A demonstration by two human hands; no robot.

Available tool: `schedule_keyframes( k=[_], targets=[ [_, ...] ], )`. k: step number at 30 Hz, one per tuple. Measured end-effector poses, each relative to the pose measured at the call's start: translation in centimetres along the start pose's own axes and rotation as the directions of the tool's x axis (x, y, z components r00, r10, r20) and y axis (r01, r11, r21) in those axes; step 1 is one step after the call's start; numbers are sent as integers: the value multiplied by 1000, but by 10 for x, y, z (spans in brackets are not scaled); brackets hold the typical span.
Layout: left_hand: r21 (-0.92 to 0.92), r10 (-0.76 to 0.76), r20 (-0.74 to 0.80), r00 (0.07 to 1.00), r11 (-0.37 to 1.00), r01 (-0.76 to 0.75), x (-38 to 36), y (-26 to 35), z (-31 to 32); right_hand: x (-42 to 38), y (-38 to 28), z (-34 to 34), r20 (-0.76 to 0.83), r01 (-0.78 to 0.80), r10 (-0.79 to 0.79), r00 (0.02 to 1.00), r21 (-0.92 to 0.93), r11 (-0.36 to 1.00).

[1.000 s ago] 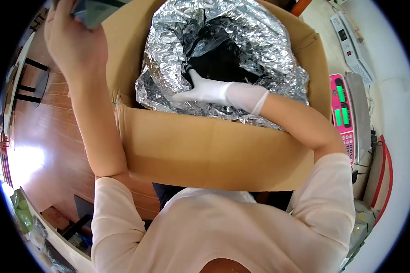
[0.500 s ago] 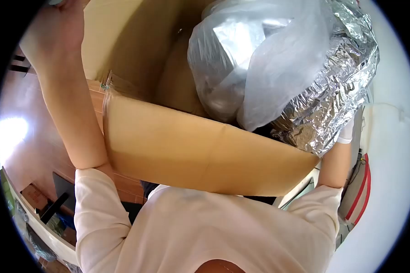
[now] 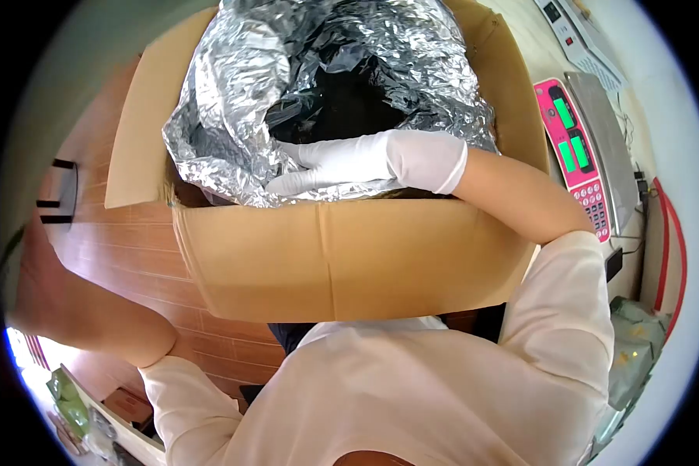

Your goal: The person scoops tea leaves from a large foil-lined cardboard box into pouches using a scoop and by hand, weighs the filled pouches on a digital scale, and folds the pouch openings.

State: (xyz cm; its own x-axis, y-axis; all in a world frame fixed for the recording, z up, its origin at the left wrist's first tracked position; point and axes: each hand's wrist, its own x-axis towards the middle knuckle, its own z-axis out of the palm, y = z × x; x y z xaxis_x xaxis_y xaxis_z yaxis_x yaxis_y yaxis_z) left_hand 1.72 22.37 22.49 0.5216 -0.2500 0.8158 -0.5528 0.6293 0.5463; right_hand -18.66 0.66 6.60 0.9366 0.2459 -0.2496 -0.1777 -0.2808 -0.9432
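A crumpled silver foil bag (image 3: 241,85) stands inside a cardboard box (image 3: 365,256), its mouth spread and its dark inside (image 3: 357,105) showing. My right hand (image 3: 338,163), in a white glove, lies across the near rim of the bag, thumb and fingers apart, pressing on the foil. My left forearm (image 3: 93,314) reaches out to the left, away from the box. A blurred grey-green shape (image 3: 93,70) hides my left hand, so its fingers do not show.
A pink counting scale (image 3: 571,147) with green displays is on the right, a white device (image 3: 582,43) behind it. Box flaps stick out at left (image 3: 151,116) and right (image 3: 512,78). Wooden floor (image 3: 241,349) shows below left.
The clear plastic is gone from over the box. The foil bag has shifted left and its mouth now faces me. My right hand has come onto its rim; my left arm has swung outward and lower.
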Motion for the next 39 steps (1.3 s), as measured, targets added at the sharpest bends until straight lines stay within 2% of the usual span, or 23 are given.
schedule_keyframes(
  k=[1, 2, 4, 5, 7, 8, 9, 10, 11, 12, 13, 14, 17, 20, 24, 25, 26, 28, 31, 33, 36, 38, 39],
  targets=[
    [-3, 2, 18, 1000, 1000, -2, 0, 0, 16, 1, 5, -1, -24, -72, 71, 997, -49, 996],
    [145, 87, 209, 974, 982, -119, -2, -3, 30, 2, 10, -1, -48, -148, 144, 988, -96, 984],
    [344, 154, 575, 804, 846, -408, -8, -12, 59, -2, 3, -2, -49, -214, 209, 977, -184, 959],
    [383, 130, 728, 673, 736, -558, -12, -16, 76, -5, 4, -4, -64, -256, 250, 966, -356, 899],
    [620, -345, 604, 718, 770, -152, -35, -13, 134, -24, 11, -17, -34, -292, 299, 954, -346, 892],
    [673, -577, 483, 658, 726, 143, -40, -25, 145, -34, 17, -25, -4, -328, 348, 937, -347, 879],
    [692, -768, 327, 551, 592, 413, -46, -37, 155, -45, 28, -35, -13, -358, 382, 924, -375, 855],
    [728, -792, 361, 493, 570, 382, -46, -71, 148, -54, 40, -44, -20, -388, 416, 909, -403, 829],
    [758, -811, 438, 388, 565, 326, -51, -98, 153, -61, 60, -52, -70, -493, 544, 836, -529, 691],
    [794, -868, 394, 303, 487, 364, -63, -106, 166, -63, 77, -57, -138, -568, 649, 748, -638, 519],
    [823, -884, 438, 163, 468, 322, -70, -152, 161, -64, 83, -59, -124, -563, 656, 745, -644, 518],
    [824, -889, 431, 154, 457, 334, -76, -159, 165, -64, 91, -60, -123, -528, 649, 750, -702, 478],
    [883, -879, 453, 148, 465, 64, -95, -183, 188, -58, 121, -54, -75, -449, 628, 774, -765, 462],
    [875, -864, 465, 194, 482, 46, -111, -194, 187, -45, 154, -37, 24, -366, 600, 800, -773, 518],
    [863, -855, 481, 193, 500, 65, -108, -199, 170, -42, 186, -5, 104, -338, 671, 734, -801, 494],
    [915, -908, 378, 182, 396, 77, -103, -189, 174, -42, 183, 1, 50, -339, 681, 730, -840, 425],
    [917, -913, 367, 178, 387, 93, -92, -186, 176, -39, 179, 3, -7, -335, 684, 729, -875, 348],
    [869, -866, 492, 87, 494, 8, -81, -186, 174, -27, 184, -3, 17, -311, 723, 691, -895, 319],
    [819, -799, 566, 204, 573, -25, -85, -179, 165, -14, 137, -33, -195, -457, 622, 758, -839, 295],
    [858, -853, 499, 152, 512, 54, -75, -181, 163, -9, 79, -61, -319, -606, 644, 696, -741, 288],
    [836, -854, 505, 126, 520, 175, -68, -183, 155, -31, 82, -58, -487, -563, 293, 823, -772, 297],
    [846, -871, 478, 116, 492, 204, -66, -185, 155, -49, 80, -27, -267, -397, 463, 845, -894, 208],
    [844, -865, 489, 115, 502, 190, -67, -188, 154, -56, 78, -13, -133, -362, 583, 802, -884, 296]
  ],
)
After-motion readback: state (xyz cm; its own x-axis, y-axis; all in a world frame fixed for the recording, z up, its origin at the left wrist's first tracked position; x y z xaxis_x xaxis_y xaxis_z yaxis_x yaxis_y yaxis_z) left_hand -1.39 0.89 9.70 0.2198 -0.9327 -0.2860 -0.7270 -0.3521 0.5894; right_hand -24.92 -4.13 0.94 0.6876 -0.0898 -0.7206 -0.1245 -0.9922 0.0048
